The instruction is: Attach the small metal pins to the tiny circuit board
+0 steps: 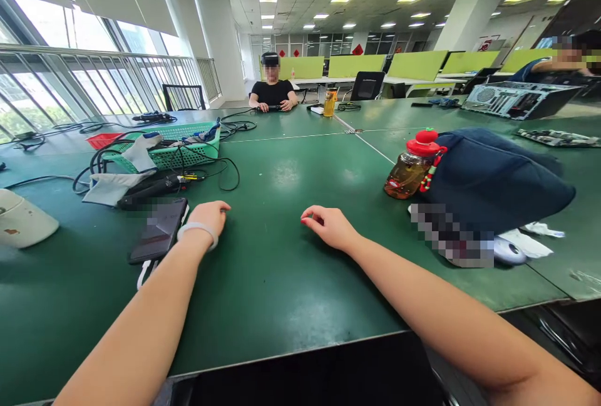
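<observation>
My left hand (209,218), with a pale band (200,227) round the wrist, rests on the green table (265,281), its fingers loosely curled and closed on nothing visible. Close beside it on the left lies a dark phone (164,224) with a white cable (143,273). To the right, across a gap of bare table, my right hand (331,227) rests with thumb and fingertips curled together. Nothing shows between them. Neither hand touches the other.
At left are a green basket (188,156), cables, a black pouch (150,190) and a white object (23,221). A red-lidded bottle (404,174), a navy bag (488,174) and a mouse (509,252) are at right. A person (272,89) sits opposite.
</observation>
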`<state>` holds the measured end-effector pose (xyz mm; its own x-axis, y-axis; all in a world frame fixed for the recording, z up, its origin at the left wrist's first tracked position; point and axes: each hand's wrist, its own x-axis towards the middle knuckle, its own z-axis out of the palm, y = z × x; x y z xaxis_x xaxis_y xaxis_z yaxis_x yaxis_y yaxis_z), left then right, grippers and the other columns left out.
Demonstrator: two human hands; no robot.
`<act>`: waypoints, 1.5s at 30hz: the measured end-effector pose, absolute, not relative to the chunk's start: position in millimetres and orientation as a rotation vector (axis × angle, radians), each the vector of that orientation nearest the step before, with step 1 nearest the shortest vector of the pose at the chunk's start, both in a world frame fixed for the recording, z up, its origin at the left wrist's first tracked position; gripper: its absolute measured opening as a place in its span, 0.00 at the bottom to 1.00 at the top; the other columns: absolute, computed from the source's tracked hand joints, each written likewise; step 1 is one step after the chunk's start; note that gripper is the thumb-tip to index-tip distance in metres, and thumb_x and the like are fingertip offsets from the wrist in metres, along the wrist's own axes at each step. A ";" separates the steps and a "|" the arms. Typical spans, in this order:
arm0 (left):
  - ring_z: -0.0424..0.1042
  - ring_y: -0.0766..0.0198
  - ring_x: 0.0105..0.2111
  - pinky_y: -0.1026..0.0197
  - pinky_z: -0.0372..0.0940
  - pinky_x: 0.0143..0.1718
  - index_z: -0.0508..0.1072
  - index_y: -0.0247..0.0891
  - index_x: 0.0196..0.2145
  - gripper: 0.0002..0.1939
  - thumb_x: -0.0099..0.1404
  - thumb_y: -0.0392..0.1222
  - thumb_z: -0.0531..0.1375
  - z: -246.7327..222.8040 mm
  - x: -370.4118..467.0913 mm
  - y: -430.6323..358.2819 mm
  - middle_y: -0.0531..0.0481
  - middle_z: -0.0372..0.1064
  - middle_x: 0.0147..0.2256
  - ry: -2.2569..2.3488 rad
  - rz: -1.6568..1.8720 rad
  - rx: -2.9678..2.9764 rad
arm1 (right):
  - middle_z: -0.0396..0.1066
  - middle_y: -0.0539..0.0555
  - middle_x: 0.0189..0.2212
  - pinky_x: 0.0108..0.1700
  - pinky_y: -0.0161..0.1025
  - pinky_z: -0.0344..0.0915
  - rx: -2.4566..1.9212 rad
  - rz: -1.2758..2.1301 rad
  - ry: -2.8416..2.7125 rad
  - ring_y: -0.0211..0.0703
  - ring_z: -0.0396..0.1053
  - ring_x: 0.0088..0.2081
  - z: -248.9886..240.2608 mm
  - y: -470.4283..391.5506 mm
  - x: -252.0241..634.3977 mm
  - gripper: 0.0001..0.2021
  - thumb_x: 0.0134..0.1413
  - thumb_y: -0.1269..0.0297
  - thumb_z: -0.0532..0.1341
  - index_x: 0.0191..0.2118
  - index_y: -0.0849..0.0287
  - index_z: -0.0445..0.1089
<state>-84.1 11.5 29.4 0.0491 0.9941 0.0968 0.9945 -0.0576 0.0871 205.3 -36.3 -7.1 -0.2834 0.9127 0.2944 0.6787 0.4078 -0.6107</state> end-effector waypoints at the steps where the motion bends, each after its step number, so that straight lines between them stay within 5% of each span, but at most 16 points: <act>1: 0.71 0.52 0.43 0.54 0.63 0.46 0.74 0.39 0.41 0.16 0.58 0.35 0.51 30.5 -92.3 15.4 0.43 0.73 0.40 -2.182 -0.133 -2.210 | 0.64 0.46 0.20 0.28 0.31 0.54 -1.353 0.507 -2.027 0.32 0.59 0.23 -7.6 -34.4 208.1 0.13 0.56 0.54 0.52 0.35 0.57 0.68; 7: 0.70 0.52 0.43 0.57 0.63 0.45 0.74 0.36 0.42 0.18 0.55 0.31 0.52 26.7 -108.4 31.0 0.39 0.68 0.47 -2.202 -0.034 -2.117 | 0.64 0.47 0.20 0.27 0.31 0.54 -1.363 0.585 -2.031 0.33 0.59 0.23 -12.4 -33.2 208.7 0.15 0.56 0.54 0.51 0.34 0.58 0.69; 14: 0.71 0.52 0.39 0.59 0.65 0.39 0.76 0.38 0.38 0.17 0.49 0.31 0.57 20.6 -106.6 44.0 0.40 0.73 0.39 -2.260 -0.041 -2.074 | 0.64 0.47 0.20 0.26 0.31 0.53 -1.349 0.671 -2.061 0.32 0.58 0.22 -12.6 -37.0 206.2 0.13 0.55 0.56 0.52 0.33 0.58 0.69; 21: 0.70 0.49 0.39 0.55 0.63 0.38 0.76 0.39 0.38 0.14 0.56 0.42 0.55 19.5 -103.0 42.7 0.40 0.74 0.37 -2.312 -0.185 -2.010 | 0.64 0.47 0.20 0.27 0.31 0.54 -1.351 0.757 -2.044 0.33 0.59 0.23 -12.0 -34.2 208.4 0.13 0.55 0.56 0.52 0.33 0.58 0.69; 25: 0.69 0.50 0.40 0.54 0.61 0.41 0.75 0.38 0.39 0.16 0.59 0.43 0.51 15.9 -104.0 43.0 0.40 0.73 0.38 -2.337 -0.551 -2.052 | 0.64 0.47 0.21 0.27 0.31 0.54 -1.357 0.779 -2.052 0.33 0.59 0.24 -11.2 -35.4 207.7 0.14 0.55 0.55 0.52 0.33 0.57 0.69; 31: 0.70 0.59 0.31 0.60 0.62 0.32 0.73 0.36 0.43 0.19 0.59 0.45 0.50 -2.0 -95.2 48.6 0.46 0.73 0.32 -2.414 -0.954 -2.238 | 0.65 0.46 0.21 0.27 0.31 0.54 -1.357 0.739 -2.125 0.32 0.59 0.24 -9.7 -37.5 205.0 0.10 0.54 0.58 0.54 0.34 0.56 0.69; 37: 0.70 0.61 0.38 0.62 0.63 0.38 0.72 0.35 0.43 0.20 0.59 0.49 0.53 2.1 -34.0 7.8 0.45 0.72 0.36 -2.105 -1.551 -2.952 | 0.65 0.46 0.22 0.29 0.31 0.54 -1.399 0.620 -2.180 0.33 0.60 0.25 -12.3 -36.1 199.9 0.07 0.49 0.61 0.60 0.35 0.57 0.69; 45: 0.70 0.60 0.39 0.58 0.63 0.44 0.73 0.36 0.39 0.16 0.58 0.50 0.56 29.3 6.4 -51.0 0.45 0.73 0.37 -1.793 -1.544 -3.331 | 0.66 0.49 0.28 0.33 0.34 0.58 -1.406 0.458 -2.234 0.36 0.62 0.30 -13.8 -37.6 198.8 0.12 0.47 0.62 0.63 0.40 0.56 0.69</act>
